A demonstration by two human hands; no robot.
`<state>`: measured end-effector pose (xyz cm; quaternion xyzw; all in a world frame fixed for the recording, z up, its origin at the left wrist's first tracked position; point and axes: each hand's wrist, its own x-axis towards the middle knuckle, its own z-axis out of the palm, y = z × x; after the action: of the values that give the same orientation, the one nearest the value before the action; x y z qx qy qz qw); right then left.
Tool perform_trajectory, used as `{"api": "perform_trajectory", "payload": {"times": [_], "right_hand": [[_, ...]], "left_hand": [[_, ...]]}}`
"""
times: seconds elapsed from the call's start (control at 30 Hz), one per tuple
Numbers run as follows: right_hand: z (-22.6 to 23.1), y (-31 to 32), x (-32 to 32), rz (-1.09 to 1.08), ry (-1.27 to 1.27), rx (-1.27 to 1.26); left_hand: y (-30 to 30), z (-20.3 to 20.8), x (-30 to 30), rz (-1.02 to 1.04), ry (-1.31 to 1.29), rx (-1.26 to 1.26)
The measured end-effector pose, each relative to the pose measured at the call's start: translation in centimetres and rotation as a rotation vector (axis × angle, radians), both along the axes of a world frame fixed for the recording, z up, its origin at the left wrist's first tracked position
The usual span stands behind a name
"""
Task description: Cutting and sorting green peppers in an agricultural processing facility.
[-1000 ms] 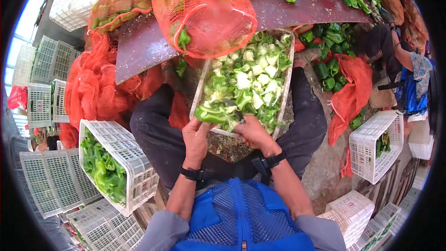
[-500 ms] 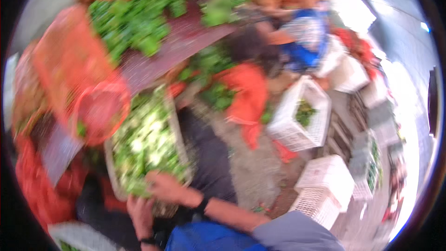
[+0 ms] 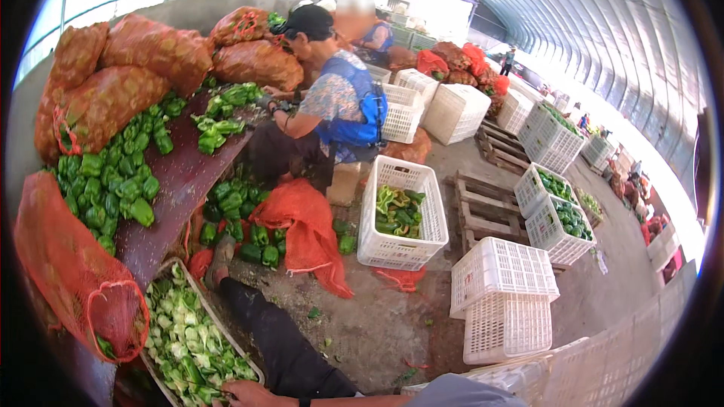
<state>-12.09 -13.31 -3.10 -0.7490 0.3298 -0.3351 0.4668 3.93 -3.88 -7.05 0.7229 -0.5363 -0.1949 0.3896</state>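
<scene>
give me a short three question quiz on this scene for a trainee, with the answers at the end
1. True or false: the person's right hand is at the near end of the tray of cut green pieces.
2. What is inside the white crate right beside the crumpled red mesh on the floor?
a) carrots
b) peppers
c) folded cloth
3. Fill in: over a patterned shirt, the nearest co-worker wears a ____ garment.

Key:
1. True
2. b, peppers
3. blue
</scene>
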Motion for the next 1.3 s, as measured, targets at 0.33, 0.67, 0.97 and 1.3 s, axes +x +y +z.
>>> {"api": "perform_trajectory", "payload": {"times": [0.33,0.67,0.97,1.3], "right_hand": [[-2.5,-0.8,-1.6,0.142,-0.148,0.022],[-0.7,0.0,-4.0,0.138,-0.183,0.617],[0.1,0.5,-4.2,0.176,-0.186,0.852],[0.0,-0.8,-1.8,-0.073,0.397,0.246]], "left_hand": [[0.3,2.3,-1.4,-0.128,-0.136,-0.054],[0.2,3.6,-3.5,0.084,0.552,0.061],[0.9,2.2,-2.0,0.138,0.802,0.236],[-0.3,11.0,-4.6,0.516,0.907,-0.094]]}}
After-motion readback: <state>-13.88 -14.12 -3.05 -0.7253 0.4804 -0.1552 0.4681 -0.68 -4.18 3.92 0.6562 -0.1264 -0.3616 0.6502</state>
